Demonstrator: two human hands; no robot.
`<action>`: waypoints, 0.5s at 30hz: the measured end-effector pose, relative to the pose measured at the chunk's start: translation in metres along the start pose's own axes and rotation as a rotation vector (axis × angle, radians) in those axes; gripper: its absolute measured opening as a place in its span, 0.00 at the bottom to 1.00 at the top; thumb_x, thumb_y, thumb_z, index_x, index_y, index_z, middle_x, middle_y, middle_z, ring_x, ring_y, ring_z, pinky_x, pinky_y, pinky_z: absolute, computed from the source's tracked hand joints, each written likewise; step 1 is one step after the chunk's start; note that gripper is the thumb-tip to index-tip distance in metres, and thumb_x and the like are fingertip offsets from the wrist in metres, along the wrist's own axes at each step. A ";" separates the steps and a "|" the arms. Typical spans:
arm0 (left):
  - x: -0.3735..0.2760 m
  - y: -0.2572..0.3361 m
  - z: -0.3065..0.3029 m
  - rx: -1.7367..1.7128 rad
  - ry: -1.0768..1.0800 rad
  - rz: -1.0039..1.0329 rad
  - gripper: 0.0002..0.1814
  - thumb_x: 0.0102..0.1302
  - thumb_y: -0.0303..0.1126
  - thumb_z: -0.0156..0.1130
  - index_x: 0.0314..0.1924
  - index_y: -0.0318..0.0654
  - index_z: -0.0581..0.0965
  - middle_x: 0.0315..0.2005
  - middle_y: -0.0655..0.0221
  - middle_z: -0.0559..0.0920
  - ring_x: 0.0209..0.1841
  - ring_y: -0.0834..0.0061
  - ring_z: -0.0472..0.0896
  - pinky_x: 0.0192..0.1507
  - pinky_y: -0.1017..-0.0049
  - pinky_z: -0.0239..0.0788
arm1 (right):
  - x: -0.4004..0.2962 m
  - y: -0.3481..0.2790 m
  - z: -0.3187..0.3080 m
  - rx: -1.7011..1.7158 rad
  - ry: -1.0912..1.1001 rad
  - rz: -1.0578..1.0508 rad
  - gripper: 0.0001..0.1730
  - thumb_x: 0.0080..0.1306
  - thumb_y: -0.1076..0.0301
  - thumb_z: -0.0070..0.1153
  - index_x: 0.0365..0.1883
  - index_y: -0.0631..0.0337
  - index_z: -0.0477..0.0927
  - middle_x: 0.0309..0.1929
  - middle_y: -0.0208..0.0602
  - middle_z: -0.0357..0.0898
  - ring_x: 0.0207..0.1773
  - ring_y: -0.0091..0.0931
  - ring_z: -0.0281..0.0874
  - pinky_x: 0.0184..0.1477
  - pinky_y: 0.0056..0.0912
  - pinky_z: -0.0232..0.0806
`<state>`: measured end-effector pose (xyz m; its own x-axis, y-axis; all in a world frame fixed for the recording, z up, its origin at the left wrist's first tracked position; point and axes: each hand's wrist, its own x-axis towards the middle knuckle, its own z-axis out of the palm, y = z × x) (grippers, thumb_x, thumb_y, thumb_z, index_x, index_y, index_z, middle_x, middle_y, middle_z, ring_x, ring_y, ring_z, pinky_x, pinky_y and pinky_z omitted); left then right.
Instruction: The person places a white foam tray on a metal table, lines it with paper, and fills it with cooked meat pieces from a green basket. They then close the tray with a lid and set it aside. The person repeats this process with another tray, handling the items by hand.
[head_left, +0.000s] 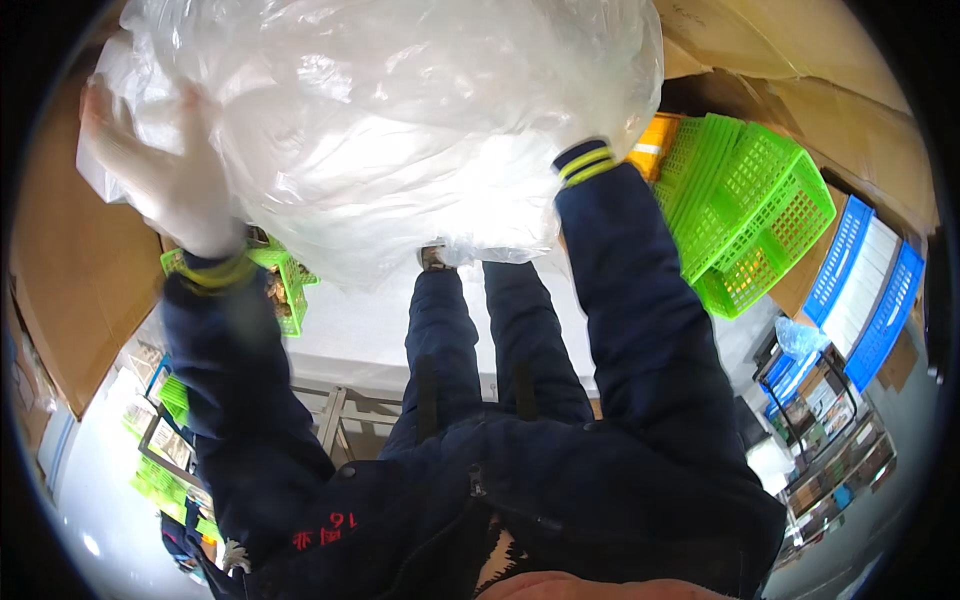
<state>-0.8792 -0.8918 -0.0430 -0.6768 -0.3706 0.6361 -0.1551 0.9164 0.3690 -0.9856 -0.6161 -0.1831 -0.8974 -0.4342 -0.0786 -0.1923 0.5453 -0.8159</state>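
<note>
A large, translucent plastic bag (420, 127) bulges across the top of the view, crumpled and shiny. My left hand (176, 165), in a white glove with the fingertips bare, lies against the bag's left side. Its thumb and fingers stand apart on the film; whether they pinch it cannot be made out. On the other side, my right sleeve (630, 247), with a yellow-striped cuff, reaches up to the bag. Past that cuff the plastic hides my right hand.
Cardboard flaps (82, 225) rise at left, with more cardboard (832, 112) at upper right. Nested green plastic baskets (750, 210) stand right, near blue crates (885, 307). Another green basket (294, 300) holds brown items beyond my left arm. A metal frame (334, 416) stands near my legs.
</note>
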 end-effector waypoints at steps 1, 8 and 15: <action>-0.041 0.026 0.015 -0.049 -0.043 0.123 0.35 0.60 0.29 0.62 0.64 0.31 0.57 0.64 0.53 0.60 0.63 0.60 0.65 0.65 0.64 0.58 | 0.019 0.008 0.003 0.074 0.092 -0.053 0.28 0.62 0.58 0.51 0.58 0.62 0.69 0.54 0.53 0.73 0.57 0.44 0.70 0.60 0.38 0.61; -0.156 -0.024 0.141 0.175 -1.178 0.075 0.16 0.59 0.32 0.53 0.48 0.41 0.76 0.52 0.56 0.74 0.59 0.59 0.69 0.62 0.56 0.57 | 0.056 0.017 -0.016 -0.023 -0.020 -0.090 0.27 0.63 0.51 0.52 0.56 0.57 0.72 0.55 0.47 0.72 0.57 0.42 0.70 0.59 0.37 0.62; -0.103 -0.147 0.112 0.672 -1.075 -0.070 0.15 0.59 0.33 0.54 0.46 0.40 0.77 0.45 0.55 0.77 0.51 0.61 0.73 0.56 0.58 0.62 | 0.031 0.004 -0.038 -0.644 -0.169 0.118 0.27 0.66 0.50 0.47 0.61 0.49 0.69 0.65 0.37 0.65 0.65 0.36 0.63 0.67 0.37 0.54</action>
<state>-0.8670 -0.9713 -0.2383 -0.8440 -0.4010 -0.3561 -0.3339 0.9125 -0.2363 -1.0294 -0.5997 -0.1668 -0.8624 -0.4230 -0.2781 -0.3419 0.8918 -0.2962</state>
